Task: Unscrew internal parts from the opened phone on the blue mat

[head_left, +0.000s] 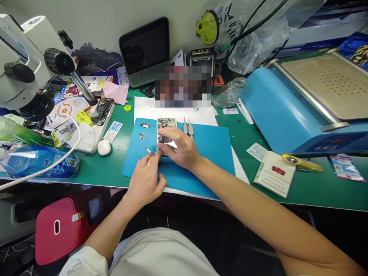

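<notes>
An opened phone (pixel 169 122) lies on the blue mat (pixel 207 153), its inner parts exposed. My right hand (pixel 181 147) is over it, thumb and forefinger curled round a small dark piece at the phone's left side; its kind is unclear, partly hidden by the fingers. My left hand (pixel 148 174) rests at the phone's lower left corner, fingers stretched forward and thumb apart. By its fingertips is a thin copper-coloured strip (pixel 148 151). Small metal phone parts (pixel 145 125) lie to the left of the phone. Two grey screwdrivers (pixel 188 128) are to its right.
A microscope (pixel 37 69) overhangs the left side, above a blue bottle (pixel 40 161) and a white earbud case (pixel 104 147). Behind stand a dark screen (pixel 145 50) and a glass jar (pixel 230 92). At right are a blue machine (pixel 276 115) and a cigarette pack (pixel 274 174).
</notes>
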A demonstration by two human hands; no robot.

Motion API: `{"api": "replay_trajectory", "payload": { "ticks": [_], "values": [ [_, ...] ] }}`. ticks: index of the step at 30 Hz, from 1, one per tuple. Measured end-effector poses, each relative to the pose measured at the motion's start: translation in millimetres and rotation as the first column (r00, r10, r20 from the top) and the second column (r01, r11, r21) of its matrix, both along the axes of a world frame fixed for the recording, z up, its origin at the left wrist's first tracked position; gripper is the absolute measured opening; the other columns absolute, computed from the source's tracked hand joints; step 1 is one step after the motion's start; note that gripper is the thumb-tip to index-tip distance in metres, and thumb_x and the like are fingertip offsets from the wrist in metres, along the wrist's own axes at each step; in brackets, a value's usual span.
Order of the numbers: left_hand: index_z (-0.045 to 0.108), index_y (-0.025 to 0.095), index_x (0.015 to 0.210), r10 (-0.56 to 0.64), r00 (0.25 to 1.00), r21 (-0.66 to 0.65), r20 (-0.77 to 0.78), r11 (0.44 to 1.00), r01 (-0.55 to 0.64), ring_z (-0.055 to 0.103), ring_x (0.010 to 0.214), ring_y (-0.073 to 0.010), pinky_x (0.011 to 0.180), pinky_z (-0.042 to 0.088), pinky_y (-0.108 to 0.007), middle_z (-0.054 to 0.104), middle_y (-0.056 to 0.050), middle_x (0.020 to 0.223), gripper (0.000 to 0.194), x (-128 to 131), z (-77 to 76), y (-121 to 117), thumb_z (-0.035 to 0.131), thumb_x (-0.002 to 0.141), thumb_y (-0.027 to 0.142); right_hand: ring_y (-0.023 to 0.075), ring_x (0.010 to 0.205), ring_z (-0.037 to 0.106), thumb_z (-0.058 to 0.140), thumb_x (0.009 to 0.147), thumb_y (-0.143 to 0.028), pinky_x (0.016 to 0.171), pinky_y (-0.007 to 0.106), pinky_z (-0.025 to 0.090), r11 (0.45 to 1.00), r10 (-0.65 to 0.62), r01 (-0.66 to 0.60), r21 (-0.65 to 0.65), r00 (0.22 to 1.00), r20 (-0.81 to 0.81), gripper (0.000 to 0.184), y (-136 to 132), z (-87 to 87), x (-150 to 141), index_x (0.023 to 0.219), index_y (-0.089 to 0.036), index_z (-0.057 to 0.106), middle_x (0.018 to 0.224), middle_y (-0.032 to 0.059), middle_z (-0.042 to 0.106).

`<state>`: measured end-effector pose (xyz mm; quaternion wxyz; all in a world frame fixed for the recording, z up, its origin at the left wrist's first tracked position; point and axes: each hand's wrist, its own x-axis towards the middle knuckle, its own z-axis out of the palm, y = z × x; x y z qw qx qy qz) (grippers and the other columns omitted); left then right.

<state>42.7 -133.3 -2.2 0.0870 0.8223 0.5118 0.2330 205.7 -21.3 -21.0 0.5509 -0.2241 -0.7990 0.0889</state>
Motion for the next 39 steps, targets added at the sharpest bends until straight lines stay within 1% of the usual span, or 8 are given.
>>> {"api": "replay_trajectory", "payload": {
  "ticks": [7, 12, 17, 21, 26, 32, 37, 39],
  "values": [
    [0.035, 0.009, 0.154, -0.001, 1.0, -0.018, -0.001, 1.0, 0.0, 0.058, 0.127, -0.0348, 0.102, 0.051, -0.048, 0.066, -0.019, 0.132, 0.066, 0.2, 1.5, -0.8, 0.053, 0.09, 0.013, 0.0246, 0.108, 0.073, 0.057, 0.099, -0.012, 0.086, 0.04, 0.066, 0.999, -0.035, 0.035, 0.014, 0.999, 0.024, 0.06, 0.6, 2.6, 1.8, 0.155, -0.03, 0.042, 0.122, 0.0108, 0.074],
    [0.034, 0.008, 0.155, -0.001, 1.0, -0.012, -0.007, 1.0, 0.001, 0.057, 0.127, -0.0348, 0.102, 0.051, -0.049, 0.063, -0.02, 0.138, 0.067, -0.2, 0.9, -1.1, 0.053, 0.09, 0.013, 0.0238, 0.106, 0.074, 0.066, 0.098, -0.018, 0.084, 0.039, 0.067, 0.998, -0.046, 0.044, 0.051, 0.998, 0.036, 0.063, 1.1, 4.0, 1.7, 0.154, -0.032, 0.041, 0.12, 0.0094, 0.074],
    [0.034, 0.009, 0.155, -0.005, 1.0, -0.013, 0.004, 1.0, 0.005, 0.058, 0.126, -0.0343, 0.101, 0.051, -0.049, 0.065, -0.02, 0.135, 0.068, -0.8, 0.3, -1.0, 0.052, 0.09, 0.013, 0.0245, 0.11, 0.073, 0.057, 0.1, -0.013, 0.086, 0.04, 0.067, 0.997, -0.071, 0.068, 0.042, 0.995, 0.069, 0.061, 0.3, 3.3, 3.0, 0.156, -0.031, 0.039, 0.123, 0.0106, 0.073],
    [0.033, 0.009, 0.155, -0.005, 1.0, -0.018, 0.001, 1.0, 0.005, 0.057, 0.127, -0.0349, 0.101, 0.051, -0.049, 0.064, -0.02, 0.137, 0.067, -0.2, 0.6, -0.6, 0.052, 0.09, 0.013, 0.0244, 0.108, 0.074, 0.065, 0.098, -0.019, 0.085, 0.039, 0.067, 0.997, -0.061, 0.057, 0.061, 0.995, 0.077, 0.064, 0.5, 3.2, 2.7, 0.156, -0.032, 0.039, 0.121, 0.0095, 0.073],
    [0.035, 0.007, 0.154, -0.002, 1.0, -0.022, -0.004, 1.0, 0.002, 0.057, 0.125, -0.0338, 0.101, 0.051, -0.047, 0.065, -0.02, 0.135, 0.066, 0.2, 1.3, -0.8, 0.052, 0.09, 0.013, 0.0247, 0.112, 0.072, 0.058, 0.099, -0.012, 0.088, 0.04, 0.066, 0.998, -0.061, 0.06, 0.01, 0.996, 0.066, 0.064, 0.6, 5.4, 3.0, 0.157, -0.03, 0.038, 0.125, 0.0108, 0.072],
    [0.035, 0.007, 0.154, -0.005, 1.0, 0.002, -0.017, 1.0, 0.005, 0.057, 0.125, -0.0339, 0.1, 0.052, -0.047, 0.064, -0.02, 0.137, 0.066, -0.5, -0.5, -0.8, 0.053, 0.091, 0.014, 0.0254, 0.112, 0.073, 0.065, 0.099, -0.023, 0.087, 0.04, 0.067, 0.998, -0.053, 0.05, 0.032, 0.992, 0.112, 0.067, 1.0, 3.1, 3.4, 0.158, -0.035, 0.036, 0.126, 0.0092, 0.072],
    [0.036, 0.006, 0.153, -0.003, 1.0, 0.004, -0.02, 1.0, 0.003, 0.058, 0.124, -0.0335, 0.101, 0.052, -0.046, 0.064, -0.021, 0.136, 0.065, 0.2, 0.2, 0.5, 0.053, 0.09, 0.013, 0.0242, 0.111, 0.072, 0.056, 0.1, -0.015, 0.088, 0.039, 0.066, 0.999, -0.05, 0.052, -0.017, 0.993, 0.104, 0.067, -0.1, 3.7, 4.5, 0.16, -0.032, 0.031, 0.127, 0.0106, 0.071],
    [0.036, 0.005, 0.153, -0.007, 1.0, 0.001, -0.016, 1.0, 0.007, 0.057, 0.125, -0.0336, 0.102, 0.051, -0.046, 0.064, -0.021, 0.136, 0.065, 0.2, 0.6, 0.8, 0.053, 0.09, 0.013, 0.0243, 0.111, 0.073, 0.057, 0.101, -0.017, 0.088, 0.04, 0.066, 0.999, -0.041, 0.044, -0.031, 0.993, 0.107, 0.066, 0.1, 3.8, 5.1, 0.16, -0.032, 0.031, 0.127, 0.0102, 0.072]
  ]
}}
